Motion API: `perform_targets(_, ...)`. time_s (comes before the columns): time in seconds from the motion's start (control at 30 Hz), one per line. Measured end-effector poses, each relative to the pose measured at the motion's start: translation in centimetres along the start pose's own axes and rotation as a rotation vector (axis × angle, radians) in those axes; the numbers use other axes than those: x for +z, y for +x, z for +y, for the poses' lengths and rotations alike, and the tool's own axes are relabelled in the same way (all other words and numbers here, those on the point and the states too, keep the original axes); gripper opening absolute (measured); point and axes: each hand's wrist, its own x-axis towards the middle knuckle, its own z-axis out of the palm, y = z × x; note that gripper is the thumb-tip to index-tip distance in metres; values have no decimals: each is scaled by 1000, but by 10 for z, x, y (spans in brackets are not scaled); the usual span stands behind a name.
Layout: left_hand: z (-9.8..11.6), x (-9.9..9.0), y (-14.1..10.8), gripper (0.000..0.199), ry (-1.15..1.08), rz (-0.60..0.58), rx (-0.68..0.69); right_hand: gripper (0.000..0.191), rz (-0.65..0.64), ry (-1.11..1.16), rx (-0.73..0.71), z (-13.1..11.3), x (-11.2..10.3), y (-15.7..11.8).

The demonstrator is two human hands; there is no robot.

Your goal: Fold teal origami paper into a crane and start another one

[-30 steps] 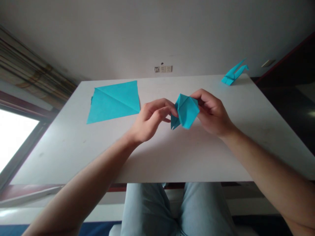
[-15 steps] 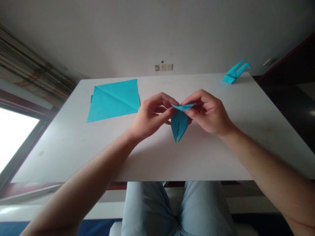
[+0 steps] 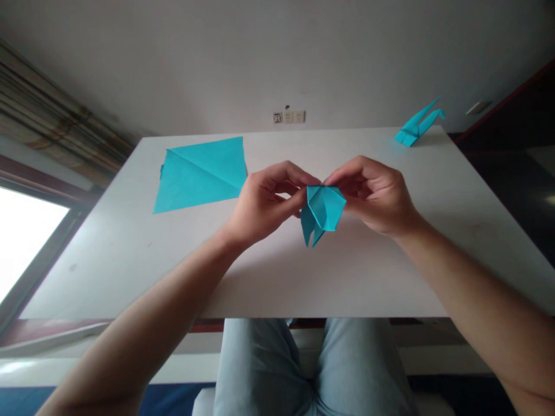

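Both of my hands hold a folded piece of turquoise origami paper point(image 3: 323, 209) up above the middle of the table. My left hand point(image 3: 269, 199) pinches its left upper corner between thumb and fingers. My right hand point(image 3: 373, 196) grips the right upper corner with its fingertips. Two narrow points of the paper hang below the wider folded part. Left of my hands, a flat creased turquoise paper square point(image 3: 200, 175) lies on the white table point(image 3: 329, 277). At the far right edge of the table stands a finished turquoise origami bird point(image 3: 415, 130).
A triple wall socket plate point(image 3: 288, 117) sits on the wall behind the table. A bright window point(image 3: 26, 242) and a striped curtain point(image 3: 52, 98) are at the left. My knees in pale jeans point(image 3: 312, 358) show below the table's near edge.
The paper has been opened out from a thin, flattened shape into a wider folded form. My hands have moved slightly apart, and the points still hang downward.
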Motion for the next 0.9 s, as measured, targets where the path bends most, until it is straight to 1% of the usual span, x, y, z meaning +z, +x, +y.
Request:
perform_targets(0.13,1,-2,-1,46,27,15,25,30,35,-9,-2,-6,4,-2)
perform_targets(0.23,3,-2,-3,44,35,3,50,22,62,-20,-53,-7,5,-3)
perform_targets(0.33,2,-1,-4,39,24,5,63,16,53,-29,-93,-7,3,-3)
perform_targets(0.43,0,-1,-3,35,-7,-1,104,17,29,-51,-86,-9,1,-2)
perform_targets(0.5,-1,-1,-2,35,-23,-9,120,20,40,-68,-76,-10,2,-2)
perform_targets(0.53,0,-2,-1,36,-24,-11,111,18,50,-72,-85,-11,3,-2)
perform_targets(0.63,2,-2,0,46,-20,-3,42,2,50,-63,-161,-11,6,-2)
perform_targets(0.73,5,-3,-1,46,-34,-2,32,7,21,-32,-231,-11,7,-2)
perform_targets(0.83,6,-5,-1,42,-31,-28,58,5,29,-27,-210,-11,6,0)
perform_targets(0.9,6,-6,0,44,-25,-53,54,6,42,-24,-211,-11,5,1)
